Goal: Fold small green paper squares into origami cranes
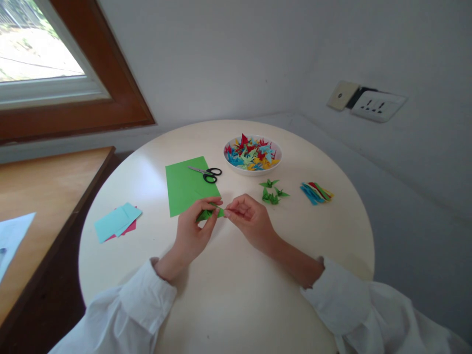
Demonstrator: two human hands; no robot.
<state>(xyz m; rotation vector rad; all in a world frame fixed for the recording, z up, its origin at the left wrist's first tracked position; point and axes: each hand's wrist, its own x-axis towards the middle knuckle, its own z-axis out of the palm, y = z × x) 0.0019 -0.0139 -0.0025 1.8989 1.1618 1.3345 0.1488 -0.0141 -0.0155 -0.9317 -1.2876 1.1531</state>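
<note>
Between my hands is a small piece of folded green paper [205, 215], partly covered by fingers. My left hand [193, 223] is closed on it, thumb and fingers pinching its sides. The fingertips of my right hand [252, 219] pinch the paper's right-hand tip. Just beyond my left hand lies a flat green sheet [184, 187]. Scissors [209, 173] with black handles rest on that sheet's far right part, blades pointing left. Several folded green paper cranes [271, 196] sit on the table beyond my right hand.
A white bowl [254, 172] full of colourful paper cranes stands at the back of the round table [236, 305]. Coloured paper strips [316, 192] lie at the right, light blue paper pieces [116, 221] over red ones at the left. A wooden desk [55, 182] stands left; walls rise behind.
</note>
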